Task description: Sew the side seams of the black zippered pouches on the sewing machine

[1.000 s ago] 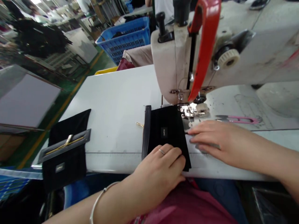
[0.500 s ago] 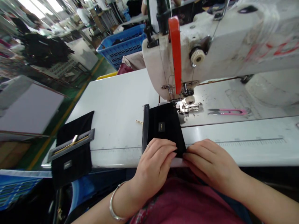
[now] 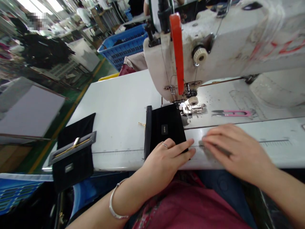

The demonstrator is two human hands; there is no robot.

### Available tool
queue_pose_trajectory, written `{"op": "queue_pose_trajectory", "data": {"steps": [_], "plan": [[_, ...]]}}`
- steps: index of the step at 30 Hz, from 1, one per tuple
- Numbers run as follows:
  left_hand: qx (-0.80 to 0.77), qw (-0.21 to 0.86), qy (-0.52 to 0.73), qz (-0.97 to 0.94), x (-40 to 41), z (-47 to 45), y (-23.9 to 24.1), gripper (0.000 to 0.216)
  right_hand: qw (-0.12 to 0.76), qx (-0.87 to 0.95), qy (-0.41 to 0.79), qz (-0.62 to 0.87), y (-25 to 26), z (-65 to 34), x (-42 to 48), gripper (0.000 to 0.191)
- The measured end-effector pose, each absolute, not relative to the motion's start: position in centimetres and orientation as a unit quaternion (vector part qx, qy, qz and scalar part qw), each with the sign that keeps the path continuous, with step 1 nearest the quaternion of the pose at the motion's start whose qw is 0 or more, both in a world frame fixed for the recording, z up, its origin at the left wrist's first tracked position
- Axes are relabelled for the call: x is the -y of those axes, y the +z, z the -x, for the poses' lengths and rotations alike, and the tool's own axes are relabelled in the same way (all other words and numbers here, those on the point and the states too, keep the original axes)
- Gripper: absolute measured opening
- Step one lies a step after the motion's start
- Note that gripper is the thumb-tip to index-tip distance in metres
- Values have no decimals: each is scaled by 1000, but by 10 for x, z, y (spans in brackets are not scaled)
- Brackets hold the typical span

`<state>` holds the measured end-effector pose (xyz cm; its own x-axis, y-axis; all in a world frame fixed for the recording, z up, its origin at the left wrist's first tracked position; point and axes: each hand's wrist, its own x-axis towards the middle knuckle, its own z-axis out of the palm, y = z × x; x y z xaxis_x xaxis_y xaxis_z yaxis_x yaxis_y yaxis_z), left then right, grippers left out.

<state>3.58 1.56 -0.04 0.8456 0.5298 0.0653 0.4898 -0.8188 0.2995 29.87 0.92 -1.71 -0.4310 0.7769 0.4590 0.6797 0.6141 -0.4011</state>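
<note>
A black fabric pouch [image 3: 158, 119] with a small label lies on the white machine table. Its dark strip with a gold zipper pull is on the left, and its upper right corner reaches the sewing machine's presser foot [image 3: 184, 108]. My left hand [image 3: 166, 159] rests flat on the near end of the pouch, fingers stretched to the right past its edge. To the right, apart from the pouch, my right hand [image 3: 233, 148] is just above the table. Its fingertips are drawn together and slightly blurred; anything between them is hidden.
Pink-handled thread snips [image 3: 232, 113] lie on the machine bed. The sewing machine [image 3: 221, 54] has a red lever [image 3: 177, 54]. Another black piece with a zipper [image 3: 73, 152] hangs over the table's left end. A blue crate [image 3: 124, 44] stands behind, and blue crates [image 3: 19, 194] are below left.
My right hand has left the pouch's near right corner and moved right. My left hand has stretched its fingers out to the right over the pouch, which stays nearly in place.
</note>
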Motion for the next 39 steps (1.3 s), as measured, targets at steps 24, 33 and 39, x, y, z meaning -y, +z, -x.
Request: {"op": "queue_pose_trajectory", "data": {"steps": [24,33,39], "plan": [[-399,518,264,-710,-44,-29,21,14,324,693,340,547,7,-248,19,31],[-385,459,270,-754,-42,-30,21,9,300,706,341,544,11,-239,20,31],[-369,295,210,-856,-22,-41,15,38,216,696,86,680,-18,-318,-5,40]]}}
